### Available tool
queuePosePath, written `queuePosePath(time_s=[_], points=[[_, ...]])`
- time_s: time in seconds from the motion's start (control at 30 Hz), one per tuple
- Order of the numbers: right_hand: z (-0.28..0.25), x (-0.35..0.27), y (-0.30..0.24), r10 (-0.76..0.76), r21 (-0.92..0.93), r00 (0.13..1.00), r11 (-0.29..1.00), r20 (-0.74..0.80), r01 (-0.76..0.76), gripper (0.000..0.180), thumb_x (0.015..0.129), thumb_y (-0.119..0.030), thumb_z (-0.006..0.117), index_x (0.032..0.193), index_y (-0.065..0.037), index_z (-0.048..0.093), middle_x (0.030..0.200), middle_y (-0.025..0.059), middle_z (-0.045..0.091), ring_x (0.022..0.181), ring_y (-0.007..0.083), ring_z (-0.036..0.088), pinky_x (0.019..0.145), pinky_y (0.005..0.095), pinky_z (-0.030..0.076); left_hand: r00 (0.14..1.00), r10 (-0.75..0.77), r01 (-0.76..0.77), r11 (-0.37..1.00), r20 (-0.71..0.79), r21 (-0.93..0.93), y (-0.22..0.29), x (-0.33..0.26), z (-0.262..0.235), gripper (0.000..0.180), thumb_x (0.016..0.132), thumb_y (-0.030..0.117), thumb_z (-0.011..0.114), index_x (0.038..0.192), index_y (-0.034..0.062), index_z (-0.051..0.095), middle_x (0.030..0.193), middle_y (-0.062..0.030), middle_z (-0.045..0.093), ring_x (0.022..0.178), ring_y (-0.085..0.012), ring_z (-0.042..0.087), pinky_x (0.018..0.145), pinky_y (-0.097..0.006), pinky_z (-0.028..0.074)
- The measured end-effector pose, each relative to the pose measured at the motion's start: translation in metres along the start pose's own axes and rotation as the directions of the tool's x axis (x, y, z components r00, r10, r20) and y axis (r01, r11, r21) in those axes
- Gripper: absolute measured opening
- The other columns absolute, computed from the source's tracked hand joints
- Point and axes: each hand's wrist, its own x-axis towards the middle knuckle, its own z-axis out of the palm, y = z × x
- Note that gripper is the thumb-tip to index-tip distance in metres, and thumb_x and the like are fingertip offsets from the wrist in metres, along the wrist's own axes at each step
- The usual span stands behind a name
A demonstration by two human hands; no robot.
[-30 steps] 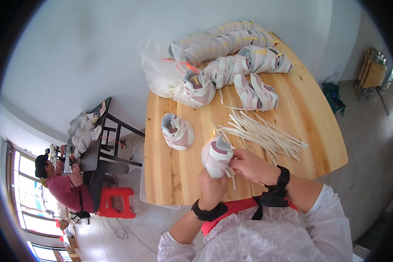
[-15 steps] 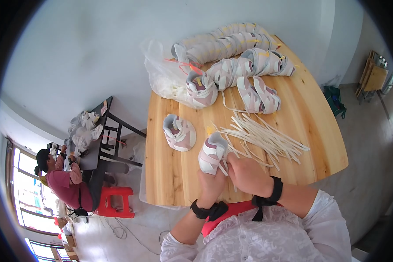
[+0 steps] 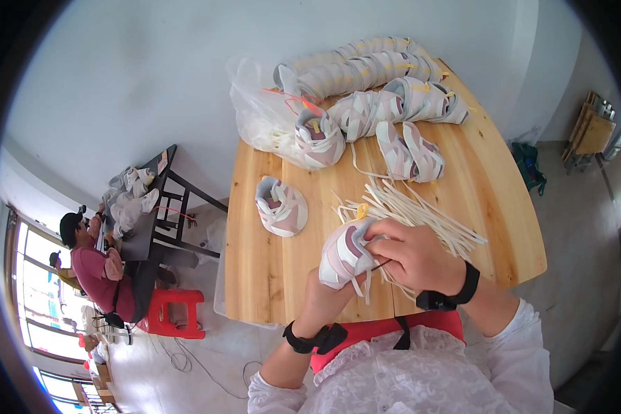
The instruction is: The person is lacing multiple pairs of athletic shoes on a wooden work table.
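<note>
My left hand [image 3: 315, 298] is closed round the underside of a small pink, white and grey shoe upper [image 3: 336, 259], held tilted above the table's near edge. At its lacing side, my right hand [image 3: 421, 254] has its fingers bent and pressed together. A thin dark line shows by those fingertips, but what they pinch is hidden. White lace ends [image 3: 367, 286] hang from the upper below them, and a yellow tag [image 3: 362, 210] sticks out at its top. Beyond my hands lies a loose pile of white flat laces [image 3: 428, 219].
On the wooden table [image 3: 255, 276], a laced upper [image 3: 283, 214] stands left, another [image 3: 319, 141] beside a clear plastic bag [image 3: 259, 127]. Two uppers [image 3: 410, 152] lie near nested rows of uppers [image 3: 366, 72]. A person [image 3: 100, 265] sits at a dark table, left, on a red stool [image 3: 176, 310].
The shoe upper has turned in my left hand, its opening now facing right. My right hand has moved up and right, from beside the upper to its lacing edge.
</note>
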Motion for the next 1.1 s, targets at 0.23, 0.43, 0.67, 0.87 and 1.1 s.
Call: queuePosePath(time_s=[0.23, 0.43, 0.67, 0.87, 1.1], points=[[-0.005, 0.016, -0.002, 0.188, -0.120, 0.922, 0.980, 0.338, -0.156, 0.018, 0.069, -0.011, 0.068, 0.085, -0.005, 0.064, 0.082, 0.0100, 0.065, 0.074, 0.0302, 0.064, 0.061, 0.0403, 0.051, 1.000, 0.019, -0.020, 0.989, 0.007, 0.150, 0.000, -0.005, -0.003, 0.029, 0.078, 0.006, 0.073, 0.105, 0.0010, 0.064, 0.089, -0.0116, 0.069, 0.079, -0.0197, 0.067, 0.072, -0.030, 0.052], [0.005, 0.023, 0.003, 0.377, -0.266, 0.790, 0.923, 0.483, -0.277, 0.021, 0.068, -0.013, 0.068, 0.086, -0.003, 0.063, 0.083, 0.0162, 0.065, 0.081, 0.0354, 0.064, 0.070, 0.0429, 0.051, 0.999, -0.051, 0.050, 0.991, 0.006, 0.127, 0.007, -0.004, 0.004, 0.025, 0.080, 0.007, 0.071, 0.104, 0.0024, 0.065, 0.089, -0.0109, 0.070, 0.077, -0.0201, 0.067, 0.070, -0.030, 0.052], [0.016, 0.023, 0.029, 0.433, -0.071, 0.608, 0.848, 0.666, -0.526, 0.030, 0.073, -0.016, 0.066, 0.099, -0.002, 0.064, 0.090, 0.0190, 0.067, 0.086, 0.0369, 0.064, 0.077, 0.0400, 0.050, 0.997, -0.066, 0.060, 0.986, 0.034, 0.156, 0.006, -0.003, 0.009, 0.028, 0.079, 0.008, 0.072, 0.106, 0.0040, 0.065, 0.085, -0.0085, 0.068, 0.074, -0.0168, 0.064, 0.069, -0.029, 0.051], [0.031, 0.011, 0.024, 0.557, -0.144, 0.632, 0.800, 0.539, -0.582, 0.034, 0.075, -0.011, 0.063, 0.108, -0.003, 0.061, 0.101, 0.0204, 0.064, 0.092, 0.0367, 0.062, 0.081, 0.0407, 0.049, 0.991, -0.126, 0.125, 0.992, 0.038, 0.018, -0.002, 0.005, 0.013, 0.038, 0.076, 0.005, 0.074, 0.111, 0.0007, 0.060, 0.094, -0.0066, 0.066, 0.083, -0.0124, 0.060, 0.075, -0.028, 0.050], [0.041, 0.003, -0.001, 0.539, -0.001, 0.842, 0.842, 0.023, -0.539, 0.030, 0.073, -0.002, 0.060, 0.103, -0.002, 0.058, 0.105, 0.0152, 0.058, 0.091, 0.0378, 0.059, 0.075, 0.0430, 0.049, 0.994, -0.103, 0.103, 0.995, -0.024, 0.011, -0.004, 0.003, 0.021, 0.041, 0.076, -0.003, 0.067, 0.115, 0.0018, 0.058, 0.103, -0.0033, 0.062, 0.095, -0.0111, 0.057, 0.082, -0.027, 0.048]])
